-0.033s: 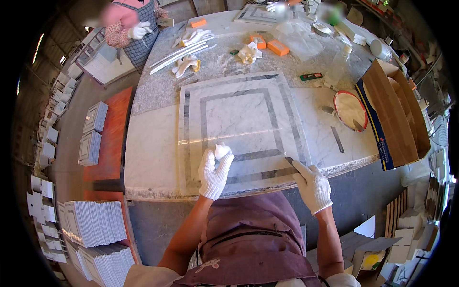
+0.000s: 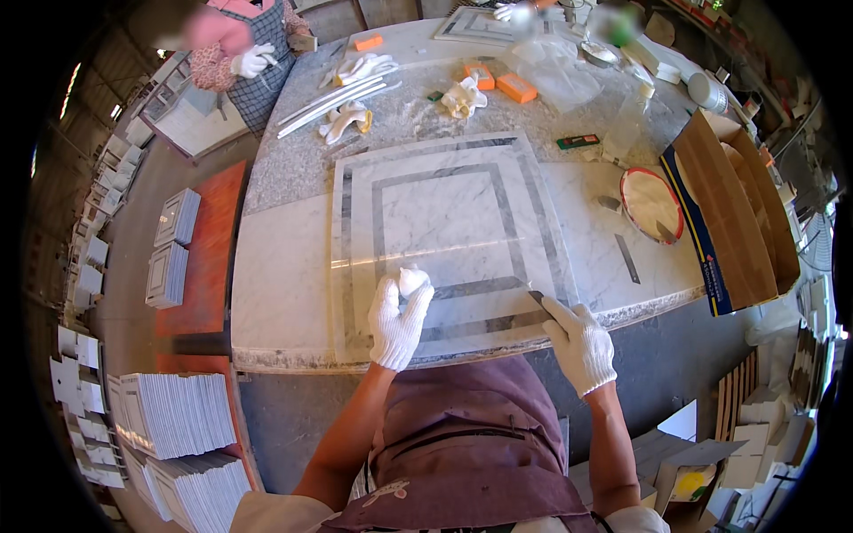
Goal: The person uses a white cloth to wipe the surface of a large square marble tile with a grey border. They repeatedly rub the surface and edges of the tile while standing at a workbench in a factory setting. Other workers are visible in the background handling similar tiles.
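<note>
In front of me lies a square marble tile panel (image 2: 440, 213), white with grey frame-like bands, near the table's front edge. My left hand (image 2: 396, 329), in a white knitted glove, is closed around a small white lump (image 2: 411, 280) over the panel's near part; whether it is cloth or paste I cannot tell. My gloved right hand (image 2: 582, 348) grips a small dark-bladed scraper (image 2: 537, 297). Its blade points up and left over the panel's right near corner, its handle mostly hidden in the glove.
To the right are a red-rimmed dish of pale paste (image 2: 653, 202) with a spatula, a flat metal strip (image 2: 627, 259) and a cardboard box (image 2: 737, 213). Farther back lie gloves (image 2: 346, 122), orange blocks (image 2: 517, 87) and a clear bottle (image 2: 629, 120). A co-worker (image 2: 249, 58) stands far left.
My right hand and the scraper have shifted very slightly. The co-worker's gloved hand at far left has moved a little left and down. My left hand stays put.
</note>
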Motion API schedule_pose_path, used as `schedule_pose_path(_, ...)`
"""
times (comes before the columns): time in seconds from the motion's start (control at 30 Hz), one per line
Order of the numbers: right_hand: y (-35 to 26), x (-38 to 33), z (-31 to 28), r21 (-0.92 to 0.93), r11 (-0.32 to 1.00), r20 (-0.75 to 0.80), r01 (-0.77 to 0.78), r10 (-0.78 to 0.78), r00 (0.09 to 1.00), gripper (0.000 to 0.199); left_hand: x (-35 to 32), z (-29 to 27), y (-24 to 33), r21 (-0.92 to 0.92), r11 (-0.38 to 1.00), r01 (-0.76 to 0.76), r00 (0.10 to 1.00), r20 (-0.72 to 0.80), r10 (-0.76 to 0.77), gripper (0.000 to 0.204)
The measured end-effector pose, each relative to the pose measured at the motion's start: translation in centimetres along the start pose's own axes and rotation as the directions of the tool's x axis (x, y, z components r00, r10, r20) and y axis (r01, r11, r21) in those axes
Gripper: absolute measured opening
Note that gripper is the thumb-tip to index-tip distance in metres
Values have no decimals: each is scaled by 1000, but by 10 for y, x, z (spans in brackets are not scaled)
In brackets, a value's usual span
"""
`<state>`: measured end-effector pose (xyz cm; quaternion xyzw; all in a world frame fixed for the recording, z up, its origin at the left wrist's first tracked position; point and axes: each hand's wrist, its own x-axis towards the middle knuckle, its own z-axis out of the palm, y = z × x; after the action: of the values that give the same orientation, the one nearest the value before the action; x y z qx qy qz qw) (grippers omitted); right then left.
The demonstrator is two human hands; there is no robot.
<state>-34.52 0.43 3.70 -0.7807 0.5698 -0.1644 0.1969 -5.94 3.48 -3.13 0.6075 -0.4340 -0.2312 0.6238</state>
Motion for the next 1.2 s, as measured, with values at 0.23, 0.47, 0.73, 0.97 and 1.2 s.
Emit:
schedule_pose_path(0.23, -2, 9, 10, -24, 999, -40, 38, -39, 998, 38, 0, -1, 8, 52, 998, 28, 999, 35, -30, 23)
schedule_pose_path(0.47, -5, 18, 9, -17, 1000, -42, -9, 9, 999, 36, -1, -2, 12, 76, 995, 72, 996, 45, -75, 26)
schedule_pose_path(0.73, -1, 14, 8, -75, 996, -5, 40, -40, 999, 35, 0, -1, 6, 55, 998, -14, 1000, 19, 13, 26)
schedule_pose_path(0.97, -3, 12, 5, -2, 999, -39, 37, -37, 999, 34, -1, -1, 18, 24, 996, 85, 994, 61, -86, 26)
schedule_pose_path(1.2, -1, 13, -3, -77, 994, 22, 79, -77, 997, 32, -1, 0, 3, 44, 998, 49, 999, 14, -50, 27)
